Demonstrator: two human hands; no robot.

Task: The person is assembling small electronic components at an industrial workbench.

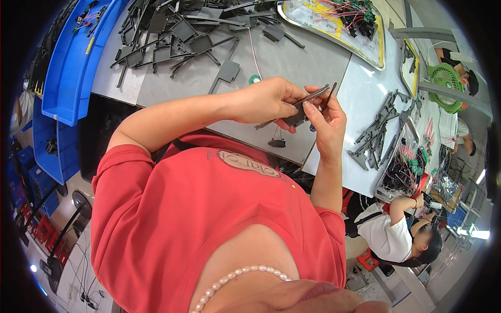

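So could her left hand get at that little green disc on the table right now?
Probably not yet: the left hand is gripping the grey part together with the right hand. The green disc itself lies uncovered beside it.

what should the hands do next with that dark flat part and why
Probably steady the dark flat part with the left hand while the right hand lines up the thin piece it pinches at the part's upper end. Both hands already hold it above the table, so only a fine alignment seems left.
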